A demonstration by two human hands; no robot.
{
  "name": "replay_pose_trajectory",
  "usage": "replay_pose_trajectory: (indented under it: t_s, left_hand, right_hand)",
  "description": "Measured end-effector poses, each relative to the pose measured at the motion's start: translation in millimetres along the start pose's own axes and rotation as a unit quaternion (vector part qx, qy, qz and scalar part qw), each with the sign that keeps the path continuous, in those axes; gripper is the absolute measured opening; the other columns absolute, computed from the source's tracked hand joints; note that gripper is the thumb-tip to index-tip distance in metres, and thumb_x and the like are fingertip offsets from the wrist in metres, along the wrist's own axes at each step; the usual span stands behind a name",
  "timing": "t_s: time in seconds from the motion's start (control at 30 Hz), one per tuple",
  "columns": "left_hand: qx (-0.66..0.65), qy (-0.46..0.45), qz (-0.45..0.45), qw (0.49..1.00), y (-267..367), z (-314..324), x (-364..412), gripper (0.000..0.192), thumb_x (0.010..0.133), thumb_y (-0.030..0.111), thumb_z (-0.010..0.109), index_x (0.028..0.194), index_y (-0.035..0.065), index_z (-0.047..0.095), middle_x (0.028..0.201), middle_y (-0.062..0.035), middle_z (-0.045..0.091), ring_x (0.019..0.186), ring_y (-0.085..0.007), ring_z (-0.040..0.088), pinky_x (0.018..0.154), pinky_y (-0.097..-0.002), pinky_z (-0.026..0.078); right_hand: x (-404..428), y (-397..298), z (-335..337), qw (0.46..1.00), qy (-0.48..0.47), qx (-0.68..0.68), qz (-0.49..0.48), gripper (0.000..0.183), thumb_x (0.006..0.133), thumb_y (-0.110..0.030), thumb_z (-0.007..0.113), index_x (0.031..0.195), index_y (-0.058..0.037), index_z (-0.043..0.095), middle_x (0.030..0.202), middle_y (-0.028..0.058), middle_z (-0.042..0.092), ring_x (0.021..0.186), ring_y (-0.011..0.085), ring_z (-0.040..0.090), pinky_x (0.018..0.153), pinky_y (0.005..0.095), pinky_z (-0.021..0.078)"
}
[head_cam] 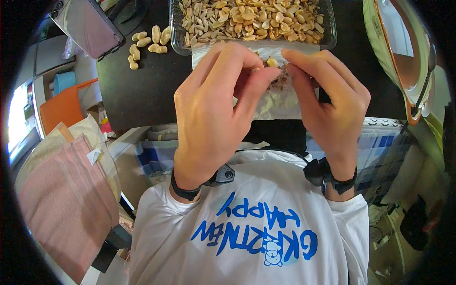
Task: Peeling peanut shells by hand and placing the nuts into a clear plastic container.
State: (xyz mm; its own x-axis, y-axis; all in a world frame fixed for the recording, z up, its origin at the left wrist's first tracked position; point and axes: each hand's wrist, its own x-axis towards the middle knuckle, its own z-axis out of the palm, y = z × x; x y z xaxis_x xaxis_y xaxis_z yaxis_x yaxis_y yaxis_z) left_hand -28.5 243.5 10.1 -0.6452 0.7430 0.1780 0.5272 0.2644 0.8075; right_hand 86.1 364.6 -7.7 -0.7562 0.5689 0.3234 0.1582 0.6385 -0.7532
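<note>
My left hand (pixel 213 103) and my right hand (pixel 329 87) come together over a clear plastic bag (pixel 276 105) lying on the dark table. On each hand the thumb and index finger are bent close together; whether a small thing is pinched between them is hard to tell. A pale yellow peanut kernel (pixel 272 62) shows between the fingertips of both hands. Beneath it, reddish-brown crumbs (pixel 279 83), like peanut skins, are scattered on the bag. Just beyond my hands stands a clear plastic tray (pixel 331 39), holding peeled peanut halves (pixel 263 21) and greyish seeds (pixel 197 23).
Several unshelled peanuts (pixel 143 42) lie on the black tabletop (pixel 142 92) left of the tray. A phone-like device (pixel 87 26) leans at the far left. A green-and-orange rimmed object (pixel 386 46) stands at the right edge. A pink towel (pixel 71 203) hangs at lower left.
</note>
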Motion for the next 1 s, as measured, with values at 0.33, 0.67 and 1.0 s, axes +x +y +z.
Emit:
replay_pose_trajectory:
  t_s: [0.33,0.67,1.0]
  left_hand:
    - [0.009,0.001,0.001,1.0,0,0,0,0.013,0.077,-0.003,0.078,0.083,-0.0004,0.067,0.073,-0.0039,0.062,0.064,-0.0098,0.056,0.058,-0.023,0.045]
    - [0.046,0.016,0.062,0.997,-2,-2,0,0.022,0.08,-0.004,0.075,0.101,0.0013,0.075,0.081,-0.0073,0.068,0.07,-0.0121,0.061,0.063,-0.0236,0.048]
    - [0.03,-0.006,0.035,0.999,2,-6,1,0.01,0.08,-0.002,0.076,0.089,-0.0004,0.072,0.077,-0.0045,0.068,0.066,-0.0082,0.061,0.059,-0.0206,0.048]
  right_hand:
    - [-2,16,7,0.996,0.029,0.01,-0.08,0.022,0.074,0.006,0.074,0.094,-0.0023,0.071,0.074,0.0083,0.061,0.058,0.0214,0.059,0.053,0.0296,0.0477]
    - [-2,19,5,0.995,0.026,0.014,-0.091,0.022,0.074,0.007,0.074,0.094,-0.0015,0.071,0.074,0.0091,0.061,0.06,0.023,0.06,0.053,0.0306,0.048]
    - [-2,19,4,0.996,0.026,-0.001,-0.091,0.022,0.074,0.006,0.074,0.094,-0.002,0.071,0.074,0.009,0.062,0.059,0.0222,0.06,0.052,0.0301,0.048]
